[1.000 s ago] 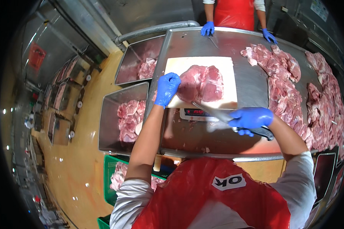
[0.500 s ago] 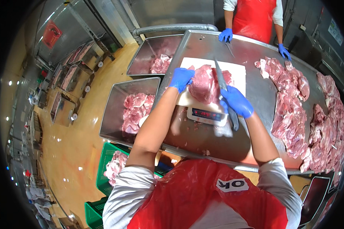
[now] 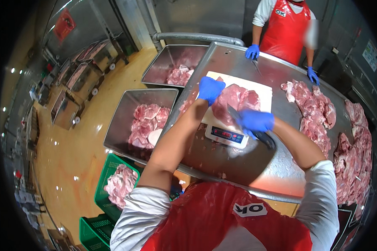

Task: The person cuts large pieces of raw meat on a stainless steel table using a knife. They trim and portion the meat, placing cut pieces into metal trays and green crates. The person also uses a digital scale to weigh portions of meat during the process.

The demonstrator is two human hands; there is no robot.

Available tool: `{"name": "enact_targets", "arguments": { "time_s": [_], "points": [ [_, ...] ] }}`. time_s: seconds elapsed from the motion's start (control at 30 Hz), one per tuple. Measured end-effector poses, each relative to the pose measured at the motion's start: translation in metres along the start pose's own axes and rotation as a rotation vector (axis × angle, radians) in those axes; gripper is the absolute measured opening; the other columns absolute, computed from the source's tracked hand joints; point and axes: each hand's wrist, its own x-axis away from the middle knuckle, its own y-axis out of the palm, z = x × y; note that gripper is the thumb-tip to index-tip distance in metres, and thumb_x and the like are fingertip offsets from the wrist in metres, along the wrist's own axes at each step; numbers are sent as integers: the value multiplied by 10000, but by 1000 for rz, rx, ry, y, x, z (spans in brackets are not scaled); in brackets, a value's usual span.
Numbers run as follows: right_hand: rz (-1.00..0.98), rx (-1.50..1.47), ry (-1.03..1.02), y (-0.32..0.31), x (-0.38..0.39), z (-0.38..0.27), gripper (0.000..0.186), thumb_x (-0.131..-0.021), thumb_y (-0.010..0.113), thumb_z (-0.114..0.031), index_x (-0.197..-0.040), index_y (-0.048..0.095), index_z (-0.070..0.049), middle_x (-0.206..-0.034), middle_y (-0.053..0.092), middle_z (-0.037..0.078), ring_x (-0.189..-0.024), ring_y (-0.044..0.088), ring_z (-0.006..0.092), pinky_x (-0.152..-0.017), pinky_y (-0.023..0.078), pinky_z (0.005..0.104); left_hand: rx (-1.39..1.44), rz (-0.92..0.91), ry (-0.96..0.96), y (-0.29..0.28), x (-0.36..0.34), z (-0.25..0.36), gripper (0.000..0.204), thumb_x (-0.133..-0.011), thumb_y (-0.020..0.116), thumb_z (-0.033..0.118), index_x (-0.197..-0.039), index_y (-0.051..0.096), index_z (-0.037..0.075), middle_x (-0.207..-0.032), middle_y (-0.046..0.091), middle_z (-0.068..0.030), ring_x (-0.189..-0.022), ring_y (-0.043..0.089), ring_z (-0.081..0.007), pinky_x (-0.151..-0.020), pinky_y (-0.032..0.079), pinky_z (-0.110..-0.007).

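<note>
A piece of raw meat (image 3: 234, 99) lies on a white cutting board (image 3: 265, 90). My left hand (image 3: 210, 89), in a blue glove, is closed on the meat's upper left edge. My right hand (image 3: 255, 121), also gloved and slightly blurred, is wrapped round a knife (image 3: 233, 113) with a dark handle. The blade points up and left against the near side of the meat; where its edge meets the flesh is partly hidden by my fingers. Just below the board is a white scale (image 3: 226, 136) with a lit display, and my right hand hovers by its right end.
Meat piles (image 3: 354, 159) cover the metal table's (image 3: 247, 167) right side. Two steel bins (image 3: 117, 121) with meat stand left, above green crates (image 3: 100, 180). Across the table, a person in a red apron (image 3: 282, 33) has one gloved hand (image 3: 252, 52) by another knife (image 3: 256, 66).
My right hand has turned the knife from pointing away across the meat to its near side. My left hand has closed more tightly on the meat's edge. The whole view has shifted slightly.
</note>
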Motion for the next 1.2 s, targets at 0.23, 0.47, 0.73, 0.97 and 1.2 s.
{"name": "enact_targets", "arguments": {
  "time_s": [0.23, 0.47, 0.73, 0.97, 1.2],
  "points": [
    [211, 46, -49, -29, -72, 19, 194, -905, 441, -103, -814, 564, 17, -639, 581, 94, -463, 548, 168, -441, 479, 313, 565, -117, -136, 11, 15, 52, 120, -808, 594, 55, -700, 604, 5, -622, 557, -59, -571, 524, -101, -520, 409, -275],
    [-46, -109, 152, 27, 20, -5, 174, -976, 463, -161, -899, 505, -11, -641, 534, 54, -479, 530, 140, -405, 452, 301, -86, -148, 564, -42, 27, 29, 92, -810, 554, 111, -781, 570, 25, -731, 533, -184, -681, 538, -389, -597, 449, -375],
    [157, 465, -123, 11, -18, 35, 314, -937, 472, -257, -871, 609, 17, -750, 611, 131, -593, 590, 242, -584, 478, 413, 82, -100, 724, -41, -6, 54, 80, -801, 592, 101, -807, 587, 22, -739, 544, -132, -685, 550, -272, -634, 450, -369],
    [92, 500, -48, -5, -6, 29, 284, -946, 439, -276, -890, 578, -35, -663, 544, 173, -589, 531, 290, -614, 462, 429, -202, -2, 709, -58, 17, 19, 177, -825, 533, -7, -985, 599, 28, -946, 585, -128, -920, 574, -268, -824, 456, -351],
    [-64, 403, 181, -20, 53, 32, 235, -980, 475, -263, -973, 527, -34, -680, 547, 72, -540, 545, 152, -479, 453, 327, 370, -188, 311, -69, 20, 84, 31, -795, 551, 28, -778, 577, 27, -747, 553, -66, -666, 551, -158, -595, 431, -266]
  ]
}}
